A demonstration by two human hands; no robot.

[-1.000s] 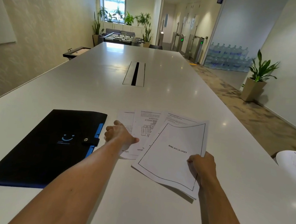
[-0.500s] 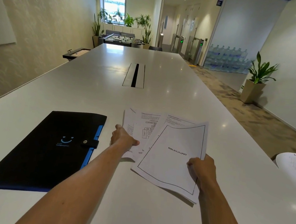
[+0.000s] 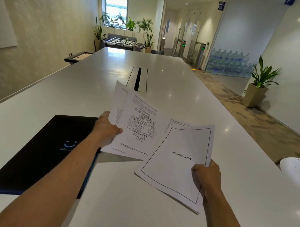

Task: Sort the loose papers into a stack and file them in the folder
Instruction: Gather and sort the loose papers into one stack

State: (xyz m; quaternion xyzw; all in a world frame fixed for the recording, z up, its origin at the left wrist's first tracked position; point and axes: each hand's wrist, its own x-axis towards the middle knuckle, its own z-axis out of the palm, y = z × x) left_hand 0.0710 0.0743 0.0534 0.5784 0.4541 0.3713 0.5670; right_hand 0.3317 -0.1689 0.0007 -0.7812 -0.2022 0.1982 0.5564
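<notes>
Both sets of sheets have come up off the bench since a second ago, when they lay fanned flat on it with the hands pressing on them. Nearest, the right hand (image 3: 206, 176) pinches the lower right edge of the bibliography sheets (image 3: 177, 160), thumb on top and fingers curled underneath; the bordered page with its heading faces up, and at least one more page shows behind its top edge. Left of that, the left hand (image 3: 107, 129) grips the left edge of the flowchart sheets (image 3: 137, 123), thumb over the front, holding them tilted up and lifted clear, so that they cast a shadow on the bench (image 3: 116, 211) below. Another page shows behind the flowchart page (how many lie behind, I cannot tell). The two bundles overlap near their inner edges.

Under the left forearm, the black folder (image 3: 41, 153) lies flat and closed on the bench, a blue smile mark on its cover. At the right edge sits a white perforated chair back (image 3: 298, 173). Farther along the bench runs a cable slot (image 3: 138, 78). Beyond stand a potted plant (image 3: 259, 82), stacked water bottles (image 3: 228, 62) and a foosball table (image 3: 122, 43).
</notes>
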